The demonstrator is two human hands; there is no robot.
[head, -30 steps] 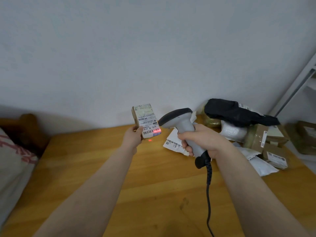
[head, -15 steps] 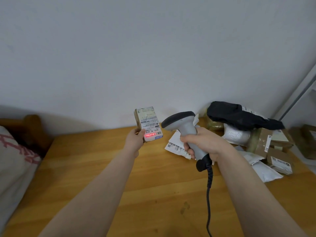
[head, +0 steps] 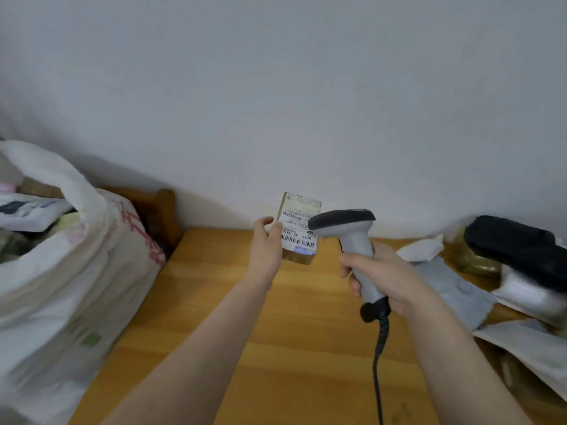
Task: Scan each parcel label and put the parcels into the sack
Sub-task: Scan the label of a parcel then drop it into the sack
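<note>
The left grip (head: 265,246) pinches a small brown parcel (head: 299,231) upright above the surface (head: 291,332), with its label facing the camera. Just beside it, the right grip (head: 383,274) is wrapped round a grey scanner (head: 352,237). The open white sack (head: 76,286) stands at the left, and more parcels (head: 515,250) lie piled at the right.

Wooden table (head: 306,348), orange-brown planks, back edge against the wall. Load all at the right end. Crumpled white mailer (head: 422,248) nearest the wall; grey mailer (head: 454,289) flat just in front of it; gold-green packet (head: 472,259) beside both. Black parcel (head: 518,250) stacked on white padded parcel (head: 527,297), not on the wood. Cream flat parcel (head: 527,342) at front right, touching a blurred cardboard box (head: 521,384).
</note>
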